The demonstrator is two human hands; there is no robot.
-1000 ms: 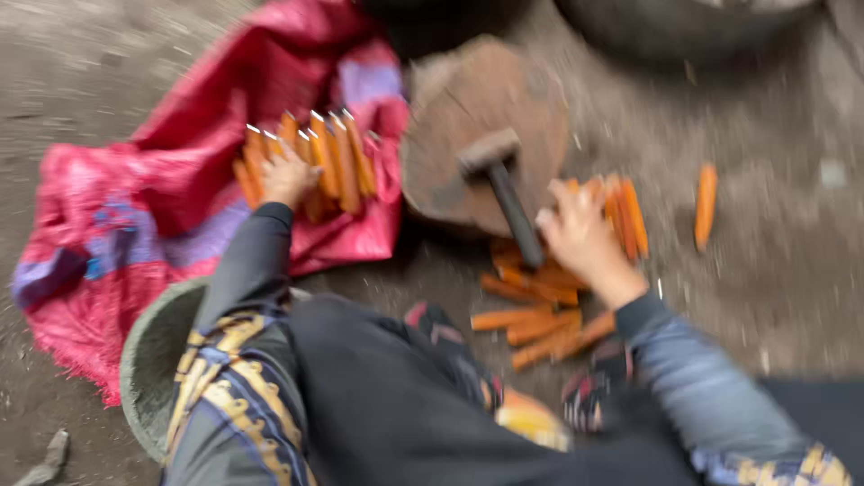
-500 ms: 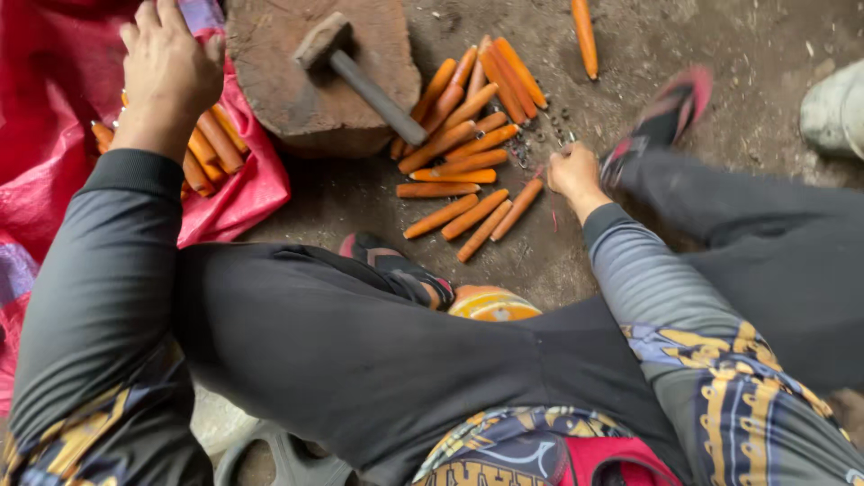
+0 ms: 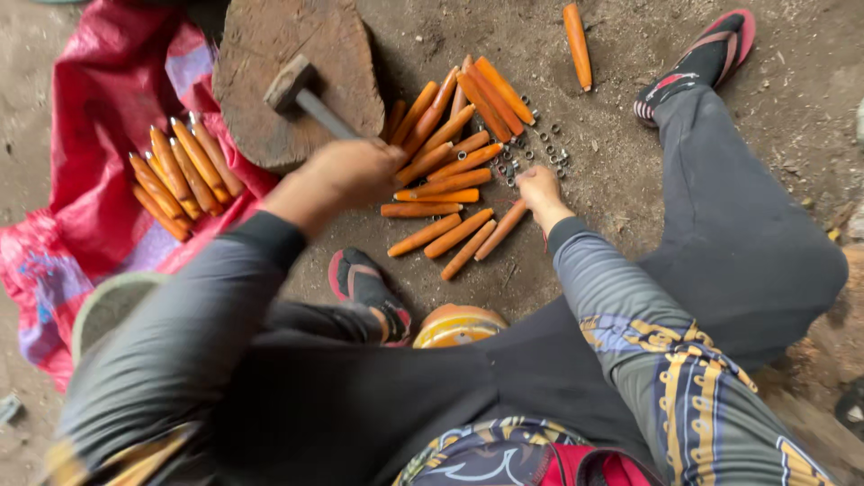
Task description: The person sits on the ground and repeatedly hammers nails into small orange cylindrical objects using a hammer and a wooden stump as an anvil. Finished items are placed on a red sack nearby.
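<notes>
While the left hand [image 3: 346, 171] grips the hammer [image 3: 301, 94], orange handles [image 3: 445, 171] crowd the ground

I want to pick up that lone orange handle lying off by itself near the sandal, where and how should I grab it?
Take the lone orange handle around its middle, coming straight down from above. It lies flat on the dirt floor, nearly upright in the view and clear of the pile, so both long sides are free for fingers. The right hand is probably the closer one.

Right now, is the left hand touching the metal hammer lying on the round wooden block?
Touching. The head view shows the left hand closed around the end of the metal hammer handle, whose head rests on the round wooden block.
</notes>
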